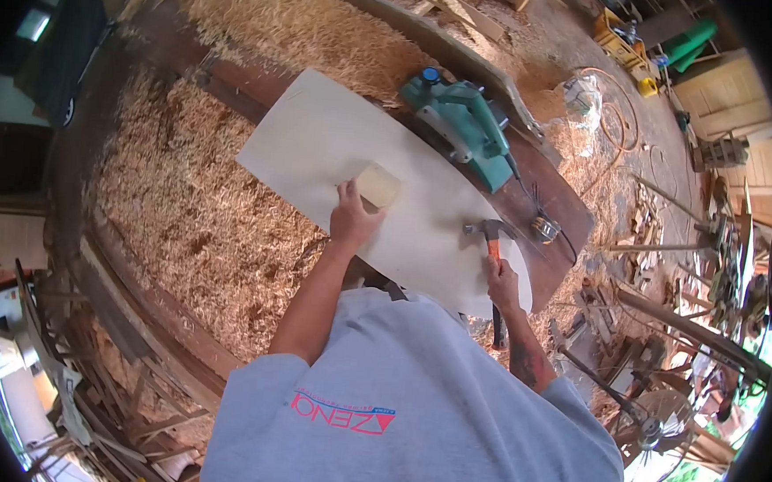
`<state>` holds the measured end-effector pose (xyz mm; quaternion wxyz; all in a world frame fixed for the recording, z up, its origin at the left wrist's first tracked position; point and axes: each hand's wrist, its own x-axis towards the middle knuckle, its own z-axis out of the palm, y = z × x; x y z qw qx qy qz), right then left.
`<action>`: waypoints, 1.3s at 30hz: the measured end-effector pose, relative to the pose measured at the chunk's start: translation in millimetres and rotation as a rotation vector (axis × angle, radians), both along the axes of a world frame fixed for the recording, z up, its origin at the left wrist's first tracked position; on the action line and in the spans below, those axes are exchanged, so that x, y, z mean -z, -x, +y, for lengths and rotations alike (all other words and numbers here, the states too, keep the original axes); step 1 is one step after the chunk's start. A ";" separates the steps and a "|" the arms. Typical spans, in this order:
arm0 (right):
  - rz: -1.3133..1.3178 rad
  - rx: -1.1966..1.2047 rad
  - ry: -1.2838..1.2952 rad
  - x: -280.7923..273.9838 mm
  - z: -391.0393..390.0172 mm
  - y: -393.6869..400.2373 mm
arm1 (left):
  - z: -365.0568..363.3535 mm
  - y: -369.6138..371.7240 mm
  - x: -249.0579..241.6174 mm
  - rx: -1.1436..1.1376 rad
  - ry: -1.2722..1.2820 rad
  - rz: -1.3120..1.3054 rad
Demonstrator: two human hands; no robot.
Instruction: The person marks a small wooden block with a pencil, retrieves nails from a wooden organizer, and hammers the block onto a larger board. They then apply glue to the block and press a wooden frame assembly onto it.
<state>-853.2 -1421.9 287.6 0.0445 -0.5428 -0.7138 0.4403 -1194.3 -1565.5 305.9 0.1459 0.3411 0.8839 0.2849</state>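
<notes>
A long pale board (321,140) with a curved right end lies across the workbench in front of me. My left hand (356,221) grips a small, light-coloured wooden block (379,186) on the board, fingers wrapped round its near side. Further right, my right hand (503,285) is closed round the handle of a claw hammer (493,232). The hammer's metal head is over the board's right part, and the dark handle end sticks out below my hand. Behind the board rests a green electric planer (464,122) with a blue knob.
Wood shavings (204,177) lie thick to the left and behind the board. A cable and a small round metal item (544,229) are on the bench's right part. Timber scraps and a fan (653,430) stand at right; a yellow crate (619,41) is at the back.
</notes>
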 end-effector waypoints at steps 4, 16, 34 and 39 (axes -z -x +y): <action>-0.048 -0.041 -0.220 19.8 -1.6 -3.9 | 1.2 0.4 6.3 0.003 -0.021 0.089; -0.414 -0.124 -0.164 -42.5 -4.7 21.9 | 0.4 3.0 9.6 0.034 -0.005 0.033; 0.052 -0.310 0.039 -134.3 -183.9 267.4 | -118.4 47.2 -65.2 0.247 -0.128 -1.220; 0.069 -0.202 0.058 -133.1 -191.3 284.2 | -116.0 78.5 -82.9 0.332 -0.174 -1.223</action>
